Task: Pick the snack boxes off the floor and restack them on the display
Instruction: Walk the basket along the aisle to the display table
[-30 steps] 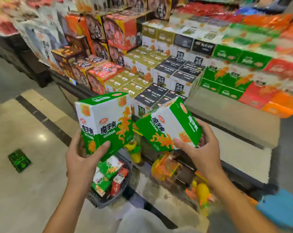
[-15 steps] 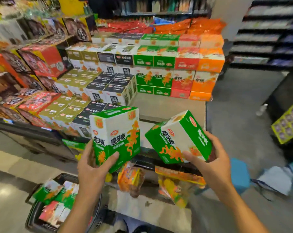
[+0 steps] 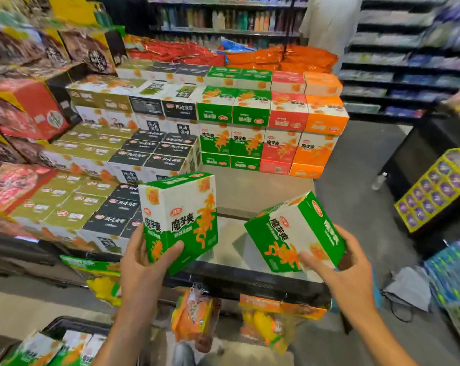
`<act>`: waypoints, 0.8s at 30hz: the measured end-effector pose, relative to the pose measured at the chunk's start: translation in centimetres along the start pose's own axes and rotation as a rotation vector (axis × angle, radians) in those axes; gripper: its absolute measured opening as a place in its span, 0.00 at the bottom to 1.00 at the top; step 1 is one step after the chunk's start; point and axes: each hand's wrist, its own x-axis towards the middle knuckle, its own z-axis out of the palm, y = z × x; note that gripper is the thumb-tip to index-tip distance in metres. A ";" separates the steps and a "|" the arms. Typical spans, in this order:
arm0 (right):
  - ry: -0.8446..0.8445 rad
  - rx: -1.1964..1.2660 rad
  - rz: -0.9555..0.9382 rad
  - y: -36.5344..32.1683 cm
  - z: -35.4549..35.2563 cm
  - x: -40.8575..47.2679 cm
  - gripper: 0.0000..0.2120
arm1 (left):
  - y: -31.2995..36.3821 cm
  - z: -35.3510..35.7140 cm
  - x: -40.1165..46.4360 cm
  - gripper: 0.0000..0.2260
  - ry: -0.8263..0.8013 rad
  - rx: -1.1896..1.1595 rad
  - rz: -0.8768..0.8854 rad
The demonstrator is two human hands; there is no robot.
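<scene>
Left hand (image 3: 147,262), lower centre of the frame: grips an upright green-and-white cardboard snack box with orange print (image 3: 180,220), thumb across its front face, fingers behind. Right hand (image 3: 347,262), lower right: grips a second green-and-white cardboard snack box (image 3: 294,232), tilted with its top leaning toward the upper left, thumb on the lower front, fingers curled round the right side. The two boxes are apart, both held above the bare beige front section of the stepped display bench (image 3: 255,188). Behind that bare patch, centre frame: stacked green snack boxes (image 3: 234,136), just beside a column of red snack boxes (image 3: 284,138), then orange snack boxes (image 3: 321,138) at the right end. Left of these: tiers of black-topped snack boxes (image 3: 154,157) and olive-green-topped snack boxes (image 3: 73,196). Upper centre, behind the stacks: red and orange foil bags (image 3: 250,55). Under the bench's dark front edge: hanging clear packets with orange and yellow contents (image 3: 194,318). Lower left corner: a dark basket (image 3: 65,322) holding more green-and-white packages, blurred. Right edge: a yellow tray of purple packets (image 3: 435,188).
</scene>
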 end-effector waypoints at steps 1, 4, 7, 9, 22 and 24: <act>0.000 -0.006 -0.002 0.0 1.4 0.7 0.33 | -0.1 -0.6 1.6 0.28 -0.009 -0.011 -0.009; 0.017 -0.029 0.001 0.0 6.0 2.8 0.30 | -0.2 -2.6 6.4 0.30 -0.023 0.001 -0.036; 0.037 -0.043 0.028 0.2 10.6 4.2 0.29 | -0.7 -4.4 11.0 0.36 -0.019 0.009 -0.075; 0.046 -0.059 0.040 0.3 13.5 4.9 0.29 | -0.6 -5.3 13.7 0.40 -0.034 -0.009 -0.088; -0.072 -0.079 -0.035 1.6 23.2 20.1 0.33 | -0.7 -5.0 24.3 0.37 -0.039 -0.119 -0.113; -0.112 -0.084 -0.045 2.1 24.5 23.1 0.34 | -0.5 -4.4 24.6 0.36 -0.028 -0.151 -0.104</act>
